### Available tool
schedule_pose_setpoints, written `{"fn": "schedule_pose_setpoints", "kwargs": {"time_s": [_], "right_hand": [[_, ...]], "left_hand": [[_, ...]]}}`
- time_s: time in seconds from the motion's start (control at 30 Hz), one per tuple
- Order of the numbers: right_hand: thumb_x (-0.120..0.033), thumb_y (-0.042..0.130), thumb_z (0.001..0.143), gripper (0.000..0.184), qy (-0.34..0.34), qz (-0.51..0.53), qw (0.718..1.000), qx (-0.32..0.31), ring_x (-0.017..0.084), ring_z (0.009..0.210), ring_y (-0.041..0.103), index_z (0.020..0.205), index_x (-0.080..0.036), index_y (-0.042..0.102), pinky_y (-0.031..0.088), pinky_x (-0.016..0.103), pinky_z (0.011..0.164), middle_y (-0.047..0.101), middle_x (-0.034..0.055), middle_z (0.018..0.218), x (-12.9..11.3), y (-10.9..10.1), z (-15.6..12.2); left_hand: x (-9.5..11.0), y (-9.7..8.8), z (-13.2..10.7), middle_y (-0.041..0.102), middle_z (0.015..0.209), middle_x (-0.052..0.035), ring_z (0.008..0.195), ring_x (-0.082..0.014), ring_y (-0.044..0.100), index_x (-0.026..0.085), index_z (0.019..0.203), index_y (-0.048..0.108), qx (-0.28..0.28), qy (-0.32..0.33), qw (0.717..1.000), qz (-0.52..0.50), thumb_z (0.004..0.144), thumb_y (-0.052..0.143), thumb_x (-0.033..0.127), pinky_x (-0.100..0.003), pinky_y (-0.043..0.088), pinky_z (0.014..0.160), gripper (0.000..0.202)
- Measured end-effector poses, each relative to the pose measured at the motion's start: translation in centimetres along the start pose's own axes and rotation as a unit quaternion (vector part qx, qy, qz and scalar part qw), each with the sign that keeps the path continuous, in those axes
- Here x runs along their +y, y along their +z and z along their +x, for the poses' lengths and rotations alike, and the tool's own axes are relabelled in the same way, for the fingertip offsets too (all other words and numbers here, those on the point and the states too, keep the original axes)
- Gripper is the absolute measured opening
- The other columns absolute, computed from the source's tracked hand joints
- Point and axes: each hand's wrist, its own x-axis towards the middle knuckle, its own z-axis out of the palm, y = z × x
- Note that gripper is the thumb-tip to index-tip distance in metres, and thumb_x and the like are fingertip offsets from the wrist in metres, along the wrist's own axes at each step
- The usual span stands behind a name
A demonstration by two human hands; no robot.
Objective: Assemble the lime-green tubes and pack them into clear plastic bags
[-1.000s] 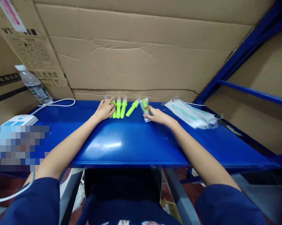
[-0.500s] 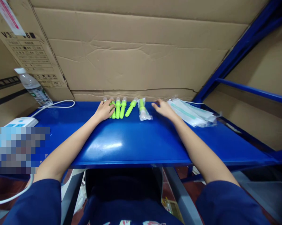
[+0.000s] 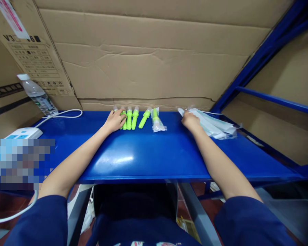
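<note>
My left hand (image 3: 115, 120) rests on the blue table (image 3: 143, 153), fingers spread against the leftmost of several lime-green tubes with clear caps (image 3: 132, 118) lined up at the back edge. One green tube in a clear plastic bag (image 3: 156, 120) lies just right of the row. My right hand (image 3: 190, 120) is at the near end of a pile of clear flat packets (image 3: 210, 124), its fingers curled onto the pile's edge. Whether it has hold of a packet is hidden.
Cardboard boxes (image 3: 148, 58) wall off the back of the table. A water bottle (image 3: 37, 95) leans at the back left, above a white power strip (image 3: 22, 132) with its white cable (image 3: 61, 113). Blue shelf rails (image 3: 271, 99) run along the right.
My right hand let go of the bagged green tube, which now lies beside the row, and moved right to the pile of packets. My left hand stayed on the tubes.
</note>
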Motion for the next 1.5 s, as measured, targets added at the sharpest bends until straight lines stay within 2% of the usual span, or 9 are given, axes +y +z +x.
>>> {"fn": "schedule_pose_setpoints", "kwargs": {"time_s": [0.23, 0.37, 0.5, 0.77, 0.97, 1.1, 1.2, 1.33, 1.5], "right_hand": [[-0.008, 0.032, 0.094, 0.049, -0.208, 0.041, 0.967, 0.141, 0.035, 0.116, 0.064, 0.140, -0.001, 0.046, 0.046, 0.046, 0.094, 0.067, 0.0279, 0.123, -6.9, -2.5, -5.7], [-0.004, 0.036, 0.090, 0.059, -0.361, 0.044, 0.910, 0.201, 0.033, 0.139, 0.047, 0.148, -0.004, 0.043, 0.039, 0.049, 0.108, 0.049, 0.0243, 0.150, -10.3, -2.0, -8.7], [-0.005, 0.033, 0.092, 0.062, -0.401, 0.032, 0.890, 0.216, 0.033, 0.142, 0.044, 0.153, -0.012, 0.042, 0.036, 0.052, 0.111, 0.049, 0.0190, 0.151, -11.4, -1.8, -9.4], [-0.014, 0.035, 0.098, 0.050, -0.451, 0.007, 0.868, 0.207, 0.032, 0.137, 0.050, 0.147, -0.011, 0.049, 0.036, 0.049, 0.111, 0.053, 0.0186, 0.148, -12.2, -2.2, -8.7], [-0.034, 0.028, 0.106, 0.049, -0.388, 0.012, 0.898, 0.206, 0.033, 0.121, 0.060, 0.132, -0.006, 0.057, 0.036, 0.047, 0.104, 0.063, 0.0237, 0.133, -12.3, -6.1, -6.5], [-0.016, 0.036, 0.101, 0.036, -0.344, -0.059, 0.929, 0.119, 0.031, 0.109, 0.066, 0.123, -0.006, 0.062, 0.045, 0.039, 0.089, 0.070, 0.0223, 0.115, -12.8, -7.3, -2.2], [-0.003, 0.045, 0.092, 0.042, -0.363, -0.118, 0.924, -0.007, 0.030, 0.121, 0.061, 0.129, -0.012, 0.063, 0.047, 0.035, 0.090, 0.065, 0.0202, 0.129, -14.0, -6.2, 0.9], [-0.002, 0.057, 0.086, 0.045, -0.371, -0.131, 0.918, -0.055, 0.030, 0.119, 0.064, 0.127, -0.018, 0.069, 0.050, 0.033, 0.086, 0.066, 0.0177, 0.130, -15.5, -3.7, 3.0], [-0.004, 0.052, 0.089, 0.046, -0.403, -0.114, 0.906, -0.060, 0.026, 0.115, 0.066, 0.128, -0.021, 0.068, 0.049, 0.031, 0.086, 0.068, 0.0147, 0.127, -15.7, -1.8, 2.8]], "left_hand": [[2.2, -1.4, 0.4, 0.064, 0.134, -0.0137, 0.128, -0.0300, 0.056, 0.016, 0.109, 0.068, 0.045, -0.044, 0.983, -0.175, 0.099, 0.039, 0.040, -0.048, 0.039, 0.108, 0.039], [4.0, -3.0, 1.2, 0.074, 0.106, -0.0120, 0.105, -0.0235, 0.067, 0.015, 0.097, 0.067, 0.036, -0.111, 0.888, -0.444, 0.102, 0.022, 0.056, -0.038, 0.049, 0.096, 0.061], [4.1, -4.2, 1.5, 0.071, 0.080, -0.0080, 0.077, -0.0178, 0.066, 0.015, 0.077, 0.062, 0.012, -0.114, 0.851, -0.513, 0.089, 0.054, 0.061, -0.029, 0.052, 0.074, 0.049], [-0.4, -3.9, 1.8, 0.063, 0.069, -0.0047, 0.064, -0.0139, 0.056, 0.015, 0.069, 0.059, -0.034, -0.058, 0.893, -0.445, 0.088, 0.056, 0.058, -0.027, 0.047, 0.064, 0.047], [-6.4, -2.7, -1.0, 0.055, 0.060, -0.0011, 0.061, -0.0143, 0.048, 0.019, 0.066, 0.051, 0.024, -0.160, 0.898, -0.410, 0.088, 0.043, 0.063, -0.027, 0.041, 0.063, 0.049], [-8.8, -1.6, -3.2, 0.055, 0.057, -0.0016, 0.057, -0.0155, 0.048, 0.021, 0.062, 0.049, -0.016, -0.228, 0.911, -0.343, 0.085, 0.043, 0.061, -0.028, 0.038, 0.061, 0.047], [-9.3, -1.4, -4.0, 0.063, 0.064, -0.0048, 0.065, -0.0195, 0.057, 0.021, 0.066, 0.053, -0.039, -0.258, 0.928, -0.267, 0.086, 0.042, 0.058, -0.030, 0.042, 0.067, 0.044], [-9.2, -2.1, -4.5, 0.071, 0.097, -0.0151, 0.090, -0.0286, 0.066, 0.017, 0.094, 0.058, 0.005, -0.285, 0.949, -0.131, 0.089, 0.045, 0.052, -0.036, 0.049, 0.082, 0.038], [-6.1, -3.9, -3.8, 0.065, 0.121, -0.0190, 0.117, -0.0327, 0.060, 0.014, 0.115, 0.057, 0.070, -0.134, 0.988, -0.028, 0.096, 0.040, 0.047, -0.044, 0.047, 0.100, 0.042]]}}
